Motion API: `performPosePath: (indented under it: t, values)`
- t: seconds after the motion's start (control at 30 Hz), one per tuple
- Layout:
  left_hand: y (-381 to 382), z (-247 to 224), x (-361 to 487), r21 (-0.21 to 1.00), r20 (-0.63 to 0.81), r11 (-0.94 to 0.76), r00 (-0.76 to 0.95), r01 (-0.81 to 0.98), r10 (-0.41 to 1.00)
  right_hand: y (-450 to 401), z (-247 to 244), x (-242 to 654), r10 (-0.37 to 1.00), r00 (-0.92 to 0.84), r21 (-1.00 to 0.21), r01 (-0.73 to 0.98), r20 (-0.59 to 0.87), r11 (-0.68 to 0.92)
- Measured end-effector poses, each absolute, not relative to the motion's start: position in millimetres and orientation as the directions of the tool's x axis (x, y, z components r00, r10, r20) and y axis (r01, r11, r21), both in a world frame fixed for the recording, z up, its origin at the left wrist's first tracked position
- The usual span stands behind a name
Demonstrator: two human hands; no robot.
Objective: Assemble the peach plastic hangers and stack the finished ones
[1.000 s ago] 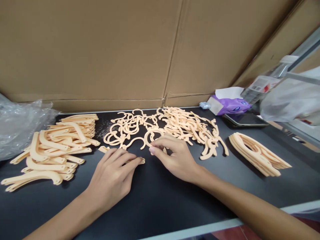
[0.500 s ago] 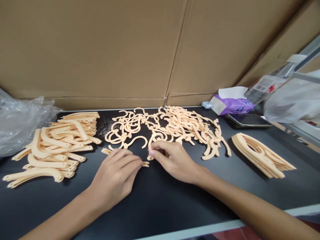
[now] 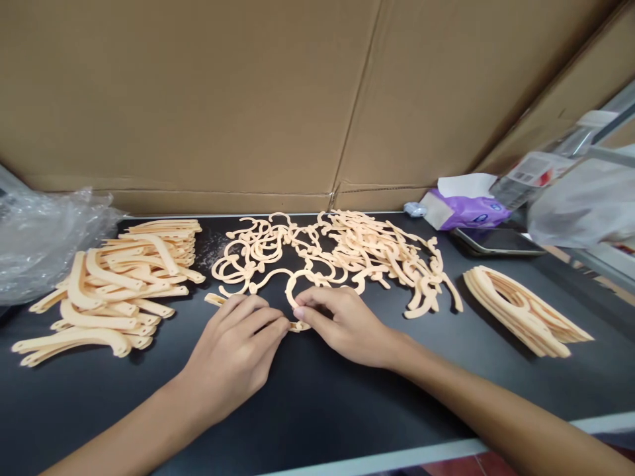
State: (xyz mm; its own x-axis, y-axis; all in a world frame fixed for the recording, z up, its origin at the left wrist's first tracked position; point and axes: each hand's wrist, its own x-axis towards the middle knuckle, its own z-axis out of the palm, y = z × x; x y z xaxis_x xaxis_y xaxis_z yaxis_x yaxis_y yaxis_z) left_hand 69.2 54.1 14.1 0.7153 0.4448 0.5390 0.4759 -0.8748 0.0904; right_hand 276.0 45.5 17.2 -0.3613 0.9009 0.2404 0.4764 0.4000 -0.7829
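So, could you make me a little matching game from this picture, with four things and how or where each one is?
Things:
1. Right hand
2. Tissue pack
3. Phone
4. Clear plastic

Descriptions:
A. Lying flat, dark screen up
B. At the far left
C. Pinching a curved piece
D. Purple, white sheet on top

Pairs: 1-C, 2-D, 3-A, 4-B

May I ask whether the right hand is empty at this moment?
No, the right hand pinches a pale curved piece between its thumb and index finger.
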Motion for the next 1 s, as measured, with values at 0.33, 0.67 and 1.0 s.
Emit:
performPosePath:
  t: [0.33, 0.67, 1.0]
  values:
    - [54.2, 14.0, 70.8, 0.134, 0.546, -0.882, 0.708, 0.453, 0.447, 46.5, 16.3, 274.5, 0.906, -0.37, -0.778, 0.498, 0.208, 0.382]
    - [54.7, 10.8, 70.1, 0.158, 0.569, -0.885, 0.692, 0.438, 0.444, 44.1, 13.5, 272.9, 0.858, -0.417, -0.655, 0.564, 0.3, 0.503]
    - [54.1, 9.6, 70.3, 0.161, 0.588, -0.875, 0.668, 0.456, 0.456, 40.4, 8.2, 268.2, 0.837, -0.419, -0.518, 0.658, 0.351, 0.546]
